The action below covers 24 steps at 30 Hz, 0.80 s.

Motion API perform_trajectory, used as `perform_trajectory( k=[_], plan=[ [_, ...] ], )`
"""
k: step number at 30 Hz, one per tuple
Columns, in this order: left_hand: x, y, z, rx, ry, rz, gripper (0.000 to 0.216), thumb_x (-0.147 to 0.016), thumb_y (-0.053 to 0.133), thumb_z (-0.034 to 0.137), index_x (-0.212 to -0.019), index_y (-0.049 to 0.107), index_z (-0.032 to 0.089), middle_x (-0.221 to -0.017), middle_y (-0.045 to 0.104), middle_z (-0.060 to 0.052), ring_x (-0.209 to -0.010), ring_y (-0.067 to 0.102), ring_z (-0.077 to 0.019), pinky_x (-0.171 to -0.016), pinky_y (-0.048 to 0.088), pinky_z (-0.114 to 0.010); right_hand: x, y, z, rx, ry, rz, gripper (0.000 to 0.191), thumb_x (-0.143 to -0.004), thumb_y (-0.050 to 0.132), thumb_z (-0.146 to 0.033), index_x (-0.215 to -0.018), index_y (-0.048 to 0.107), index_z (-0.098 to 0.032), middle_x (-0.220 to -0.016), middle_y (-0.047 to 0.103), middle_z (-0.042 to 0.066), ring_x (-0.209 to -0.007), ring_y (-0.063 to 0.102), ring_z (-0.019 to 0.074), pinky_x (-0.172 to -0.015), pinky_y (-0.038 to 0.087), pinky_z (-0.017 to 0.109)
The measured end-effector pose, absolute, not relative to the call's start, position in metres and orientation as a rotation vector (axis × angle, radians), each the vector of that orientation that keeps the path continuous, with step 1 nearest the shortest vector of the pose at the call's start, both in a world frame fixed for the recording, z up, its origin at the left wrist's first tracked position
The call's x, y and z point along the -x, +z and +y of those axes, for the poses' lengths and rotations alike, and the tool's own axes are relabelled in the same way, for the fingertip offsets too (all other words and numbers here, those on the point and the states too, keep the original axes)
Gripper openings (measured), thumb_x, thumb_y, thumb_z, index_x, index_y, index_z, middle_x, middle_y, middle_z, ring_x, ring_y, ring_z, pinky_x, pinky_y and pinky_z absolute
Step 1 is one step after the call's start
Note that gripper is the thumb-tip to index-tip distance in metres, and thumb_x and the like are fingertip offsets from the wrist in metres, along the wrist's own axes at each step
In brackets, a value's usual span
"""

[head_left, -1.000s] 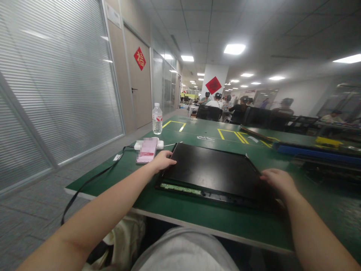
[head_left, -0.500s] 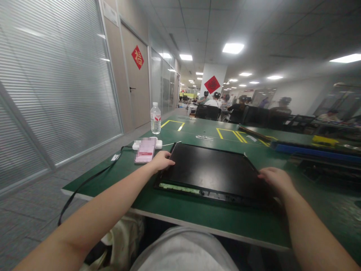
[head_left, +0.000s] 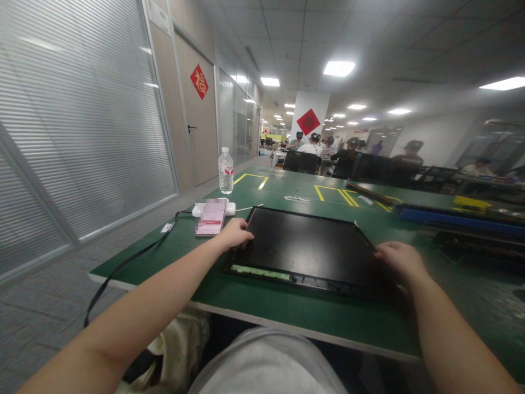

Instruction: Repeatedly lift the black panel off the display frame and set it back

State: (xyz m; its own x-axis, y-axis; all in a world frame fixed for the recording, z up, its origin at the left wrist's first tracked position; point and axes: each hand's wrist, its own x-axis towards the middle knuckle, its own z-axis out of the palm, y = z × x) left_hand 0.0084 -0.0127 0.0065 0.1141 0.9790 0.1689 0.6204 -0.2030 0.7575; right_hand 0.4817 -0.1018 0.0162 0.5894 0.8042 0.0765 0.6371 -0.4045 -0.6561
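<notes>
A glass partition with blinds [head_left: 74,120] is rising to the far left of the left grip [head_left: 234,235]. The green bench [head_left: 287,309] is spreading beneath both grips, its near edge running on the wearer's side of them. A wooden door [head_left: 199,131] is standing well beyond the left grip, and several people [head_left: 314,148] are sitting far beyond both.

The black panel [head_left: 303,241] is lying on the bench between the left grip and the right grip [head_left: 402,260], its dark face turning upward and catching a soft gleam. The left grip is clamping the panel's left edge, thumb lapping onto the face. The right grip is touching the right edge with its fingertips; the underside is hiding in shadow, so I cannot tell whether it is closing there.

A long blue piece [head_left: 443,217] is lying beyond the right grip and to its right, with a yellow piece [head_left: 471,205] sitting just behind. A black cord [head_left: 135,258] is trailing over the bench to the left of the left grip. A clear bottle [head_left: 226,176] is standing upright beyond that grip. A phone [head_left: 210,221] is lying just to its left, partly covering a white block [head_left: 231,208]. A narrow green strip [head_left: 260,272] is showing along the panel's near edge, on the wearer's side of the left grip.
</notes>
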Motion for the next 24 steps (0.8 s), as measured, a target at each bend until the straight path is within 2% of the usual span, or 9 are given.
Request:
perform_trajectory(
  k=[5, 9, 17, 20, 24],
  plan=[
    [-0.007, 0.008, -0.011, -2.016, 0.864, 1.566, 0.008, -0.064, 0.071, 0.020, -0.071, 0.072, 0.016, -0.080, 0.067, -0.004, -0.077, 0.064, -0.0221, -0.070, 0.049, -0.030, -0.470, 0.028, -0.106, 2.238, 0.237, -1.218, 0.020, -0.072, 0.058, -0.032, -0.077, 0.074, -0.022, -0.079, 0.078, 0.008, -0.077, 0.068, 0.0252, -0.066, 0.047, 0.034],
    [-0.006, 0.009, -0.010, -2.181, 0.812, 1.565, 0.010, -0.069, 0.064, 0.017, -0.068, 0.074, 0.016, -0.082, 0.069, -0.006, -0.081, 0.065, -0.0226, -0.076, 0.050, -0.030, -0.463, 0.032, -0.109, 2.268, 0.240, -1.214, 0.018, -0.071, 0.059, -0.027, -0.077, 0.075, -0.021, -0.079, 0.078, 0.007, -0.077, 0.068, 0.0246, -0.066, 0.047, 0.034],
    [-0.004, 0.007, -0.006, -2.252, 0.772, 1.618, 0.024, -0.072, 0.057, 0.010, -0.077, 0.079, 0.018, -0.099, 0.074, -0.010, -0.113, 0.064, -0.0285, -0.103, 0.047, -0.032, -0.459, 0.035, -0.111, 2.279, 0.260, -1.179, 0.019, -0.076, 0.057, -0.028, -0.079, 0.075, -0.021, -0.081, 0.078, 0.007, -0.080, 0.069, 0.0248, -0.068, 0.047, 0.034],
    [-0.005, 0.008, -0.010, -2.239, 0.737, 1.588, 0.030, -0.075, 0.058, 0.013, -0.095, 0.080, 0.016, -0.120, 0.068, -0.012, -0.124, 0.059, -0.0287, -0.111, 0.042, -0.033, -0.463, 0.031, -0.108, 2.278, 0.257, -1.180, 0.018, -0.075, 0.058, -0.028, -0.079, 0.075, -0.022, -0.081, 0.078, 0.007, -0.082, 0.069, 0.0259, -0.071, 0.048, 0.034],
    [-0.008, 0.010, -0.019, -2.202, 0.734, 1.520, 0.047, -0.078, 0.064, 0.024, -0.123, 0.072, 0.019, -0.144, 0.051, -0.013, -0.128, 0.058, -0.0294, -0.115, 0.040, -0.036, -0.472, 0.020, -0.103, 2.273, 0.174, -1.263, 0.017, -0.074, 0.059, -0.029, -0.079, 0.075, -0.024, -0.083, 0.078, 0.008, -0.086, 0.070, 0.0298, -0.072, 0.050, 0.037]
  ],
)
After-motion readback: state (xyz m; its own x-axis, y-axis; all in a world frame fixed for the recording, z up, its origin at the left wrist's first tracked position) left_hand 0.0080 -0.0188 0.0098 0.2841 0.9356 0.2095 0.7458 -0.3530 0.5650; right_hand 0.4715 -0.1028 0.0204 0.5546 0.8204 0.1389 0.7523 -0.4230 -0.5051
